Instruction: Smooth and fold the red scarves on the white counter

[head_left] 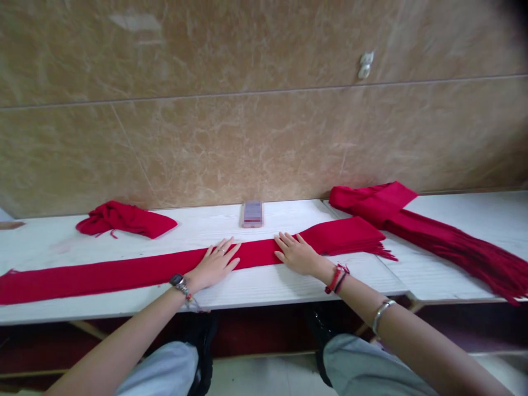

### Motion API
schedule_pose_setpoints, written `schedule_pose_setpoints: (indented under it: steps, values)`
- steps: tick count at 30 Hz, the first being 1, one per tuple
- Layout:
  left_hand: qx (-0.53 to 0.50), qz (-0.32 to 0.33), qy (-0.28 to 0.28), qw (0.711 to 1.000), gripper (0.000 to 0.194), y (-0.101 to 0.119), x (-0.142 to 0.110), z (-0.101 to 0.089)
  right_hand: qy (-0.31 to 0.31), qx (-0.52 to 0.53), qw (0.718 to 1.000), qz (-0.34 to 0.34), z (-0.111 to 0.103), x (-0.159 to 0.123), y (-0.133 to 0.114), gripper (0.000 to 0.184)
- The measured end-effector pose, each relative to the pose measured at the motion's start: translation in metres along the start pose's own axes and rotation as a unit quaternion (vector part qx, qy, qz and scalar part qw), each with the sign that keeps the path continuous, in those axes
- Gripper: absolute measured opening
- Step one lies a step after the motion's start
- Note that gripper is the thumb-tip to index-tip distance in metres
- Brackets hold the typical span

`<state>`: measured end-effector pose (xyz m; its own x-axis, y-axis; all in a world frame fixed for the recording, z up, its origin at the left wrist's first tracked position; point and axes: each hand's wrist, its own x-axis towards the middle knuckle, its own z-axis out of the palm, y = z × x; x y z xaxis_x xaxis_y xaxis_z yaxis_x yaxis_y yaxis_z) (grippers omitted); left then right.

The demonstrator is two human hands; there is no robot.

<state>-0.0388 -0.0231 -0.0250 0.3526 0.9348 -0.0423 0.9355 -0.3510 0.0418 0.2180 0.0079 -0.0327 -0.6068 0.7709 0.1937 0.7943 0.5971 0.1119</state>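
A long red scarf [107, 275] lies folded into a narrow strip along the white table, with fringe showing at its right end. My left hand [215, 265] rests flat on the strip near its middle, fingers spread. A short way to the right, my right hand [297, 254] presses on the same scarf, palm down and fingers apart. Neither hand grips the cloth. Between the two hands a flat stretch of the strip shows. The right part of the scarf looks wider and thicker than the left.
A crumpled red cloth [126, 219] lies at the back left. Behind the scarf, a phone [252, 214] lies by the tiled wall [231, 143]. Another fringed red scarf [437, 234] is bent across the right side of the white table [289, 289]. A socket-like white fitting [365, 65] sits on the wall.
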Motion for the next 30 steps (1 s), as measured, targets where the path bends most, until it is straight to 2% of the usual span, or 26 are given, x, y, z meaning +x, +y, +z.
schedule_pose_setpoints:
  steps: [6, 11, 14, 17, 19, 20, 22, 25, 28, 30]
  values:
    - [0.008, -0.007, -0.021, 1.000, 0.054, -0.013, 0.004, 0.007, 0.000, -0.058, 0.994, 0.087, -0.007, -0.032, 0.067, 0.045]
    - [0.003, -0.020, -0.035, 0.999, 0.056, -0.014, 0.008, 0.006, -0.039, -0.069, 0.994, 0.079, -0.002, -0.057, 0.128, 0.041]
    - [-0.002, -0.023, -0.043, 0.999, 0.056, -0.015, 0.009, 0.007, -0.066, -0.087, 0.987, 0.116, 0.003, -0.072, 0.163, 0.041]
    - [-0.002, -0.024, -0.045, 0.999, 0.056, -0.015, 0.008, 0.007, -0.063, -0.078, 0.979, 0.178, -0.001, -0.076, 0.179, 0.040]
    - [-0.002, -0.029, -0.049, 0.998, 0.056, -0.012, 0.008, 0.004, -0.002, -0.063, 0.975, 0.211, -0.011, -0.069, 0.169, 0.042]
    - [-0.002, -0.031, -0.053, 0.998, 0.056, -0.010, 0.009, 0.002, 0.038, -0.051, 0.976, 0.208, -0.017, -0.063, 0.158, 0.044]
    - [-0.002, -0.022, -0.059, 0.998, 0.056, -0.005, 0.012, -0.002, 0.102, -0.014, 0.985, 0.137, -0.029, -0.049, 0.123, 0.045]
    - [-0.002, 0.010, -0.059, 0.998, 0.057, 0.005, 0.021, -0.010, 0.094, 0.049, 0.993, -0.057, -0.037, -0.031, 0.056, 0.043]
    - [-0.019, 0.032, -0.078, 0.996, 0.056, 0.010, 0.030, -0.015, 0.083, 0.048, 0.984, -0.147, -0.033, -0.019, 0.001, 0.035]
    - [-0.036, 0.031, -0.093, 0.995, 0.056, 0.008, 0.031, -0.015, 0.060, 0.039, 0.983, -0.169, -0.028, -0.012, -0.020, 0.030]
